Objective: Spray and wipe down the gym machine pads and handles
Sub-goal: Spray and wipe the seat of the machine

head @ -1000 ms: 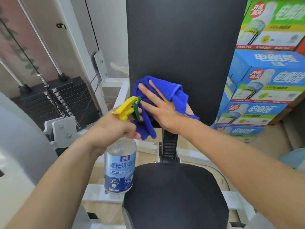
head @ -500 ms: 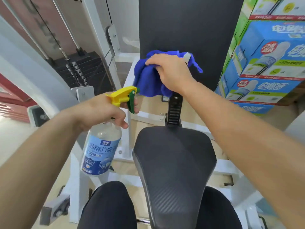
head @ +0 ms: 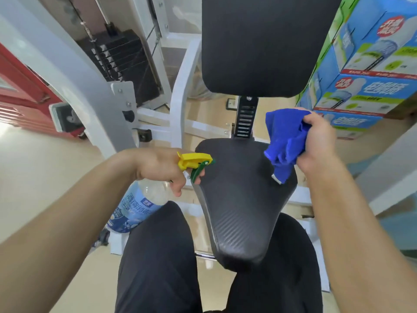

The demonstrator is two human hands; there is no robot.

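Note:
My left hand [head: 162, 170] grips a clear spray bottle [head: 137, 206] with a blue label. Its yellow nozzle [head: 195, 159] and green trigger point at the left edge of the black seat pad [head: 241, 199]. My right hand [head: 320, 141] clutches a bunched blue cloth [head: 285, 138], held above the seat pad's right rear corner; a flap of cloth hangs down over the pad. The black back pad [head: 264, 44] stands upright behind the seat, with nothing touching it.
My legs in black trousers [head: 158, 256] straddle the seat's front. The white machine frame [head: 182, 91] and black weight stack [head: 126, 62] stand at the left. Stacked blue and green cartons [head: 365, 71] crowd the right side. A black notched seat post [head: 246, 118] joins seat and back pad.
My right hand took the cloth off the bottom of the back pad and moved down and right over the seat. My view tilted down; the bottle now points at the seat.

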